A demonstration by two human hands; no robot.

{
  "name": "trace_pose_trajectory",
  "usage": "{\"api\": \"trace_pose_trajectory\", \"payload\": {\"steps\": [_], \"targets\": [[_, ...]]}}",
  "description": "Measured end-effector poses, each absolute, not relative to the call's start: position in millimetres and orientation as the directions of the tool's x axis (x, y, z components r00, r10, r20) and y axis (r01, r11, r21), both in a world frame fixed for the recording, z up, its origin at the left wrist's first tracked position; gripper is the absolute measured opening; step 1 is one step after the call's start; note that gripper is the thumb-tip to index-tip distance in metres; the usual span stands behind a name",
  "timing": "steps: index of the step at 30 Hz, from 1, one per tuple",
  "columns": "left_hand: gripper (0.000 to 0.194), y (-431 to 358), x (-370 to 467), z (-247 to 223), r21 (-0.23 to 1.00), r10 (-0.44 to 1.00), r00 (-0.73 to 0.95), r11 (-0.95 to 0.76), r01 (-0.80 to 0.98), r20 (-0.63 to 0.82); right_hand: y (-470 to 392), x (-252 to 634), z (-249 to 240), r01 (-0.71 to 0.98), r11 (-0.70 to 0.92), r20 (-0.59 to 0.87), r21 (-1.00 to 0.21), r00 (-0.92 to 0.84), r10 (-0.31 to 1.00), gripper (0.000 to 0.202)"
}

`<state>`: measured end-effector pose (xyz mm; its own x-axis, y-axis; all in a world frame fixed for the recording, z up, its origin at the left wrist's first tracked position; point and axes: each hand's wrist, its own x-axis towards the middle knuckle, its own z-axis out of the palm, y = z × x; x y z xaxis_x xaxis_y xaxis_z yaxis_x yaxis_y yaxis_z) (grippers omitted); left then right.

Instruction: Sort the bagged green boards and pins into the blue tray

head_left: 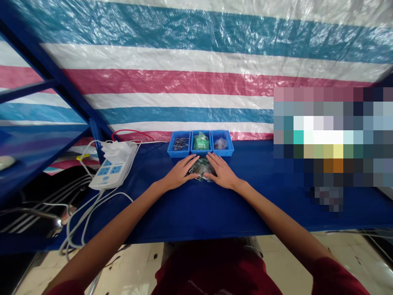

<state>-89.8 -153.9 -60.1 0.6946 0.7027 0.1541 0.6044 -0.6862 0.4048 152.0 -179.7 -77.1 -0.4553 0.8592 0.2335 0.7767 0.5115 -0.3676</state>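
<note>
A clear plastic bag (202, 167) with small metal pieces inside lies on the blue table, just in front of the bins. My left hand (181, 172) rests along its left side, fingers stretched out and thumb apart. On the bag's right side lies my right hand (225, 171), its fingers likewise extended. Behind them stand a left blue bin (179, 154) with metal pins or screws, a middle blue bin (201, 153) holding a green bag (201, 141), and a right blue bin (223, 153) with a clear bag (220, 143). What the pieces are exactly is too small to tell.
A white power strip (112, 170) with plugs and looping white cables (89, 209) occupies the table's left. Blue frame posts (70, 88) slope at the left. Striped plastic sheeting (184, 80) hangs behind the blue table (196, 213). The right side is pixelated.
</note>
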Motion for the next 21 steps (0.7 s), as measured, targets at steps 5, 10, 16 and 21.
{"api": "trace_pose_trajectory", "payload": {"steps": [5, 10, 16, 21], "targets": [[0.072, -152, -117, -59, 0.363, 0.751, 0.639, -0.649, 0.668, 0.167, -181, 171, -62, 0.818, 0.458, 0.198, -0.348, -0.414, 0.889, 0.064], [0.057, -150, -129, -66, 0.415, 0.753, 0.621, -0.647, 0.64, 0.217, -185, 172, -61, 0.846, 0.41, 0.125, -0.341, -0.391, 0.912, 0.056], [0.05, -145, -121, -72, 0.435, 0.734, 0.63, -0.669, 0.603, 0.254, -182, 153, -52, 0.845, 0.385, 0.18, -0.37, -0.342, 0.922, 0.037], [0.048, -141, -114, -68, 0.409, 0.719, 0.652, -0.684, 0.604, 0.24, -179, 118, -44, 0.826, 0.312, 0.156, -0.47, -0.27, 0.95, 0.025]]}}
